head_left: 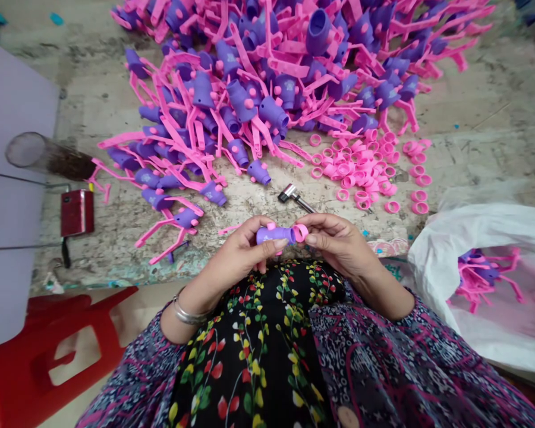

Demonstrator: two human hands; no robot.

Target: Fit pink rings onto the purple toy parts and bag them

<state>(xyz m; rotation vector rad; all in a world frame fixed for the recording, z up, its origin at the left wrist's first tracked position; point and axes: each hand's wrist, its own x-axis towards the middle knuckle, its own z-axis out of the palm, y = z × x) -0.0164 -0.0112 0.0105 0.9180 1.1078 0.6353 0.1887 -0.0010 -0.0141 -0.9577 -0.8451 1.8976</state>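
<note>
My left hand [248,249] is closed round a purple plastic doll torso [267,236] with pink knobs, its narrow end pointing right. Between the thumb and fingers of my right hand [334,241] is a pink plastic ring [300,232]. The ring sits at the torso's narrow end; whether it is slipped over it or only touching, I cannot tell. Just beyond my hands lies a metal-headed tool [294,196] with a dark tip. A pile of small pink rings [361,169] is on the table past my right hand.
A large heap of purple torsos with pink limbs [245,101] covers the far table. At left are a clear cup [31,150] with dark contents and a dark red box [77,212]. A white plastic bag [437,238] holding more pieces is at right. A red stool [40,362] stands lower left.
</note>
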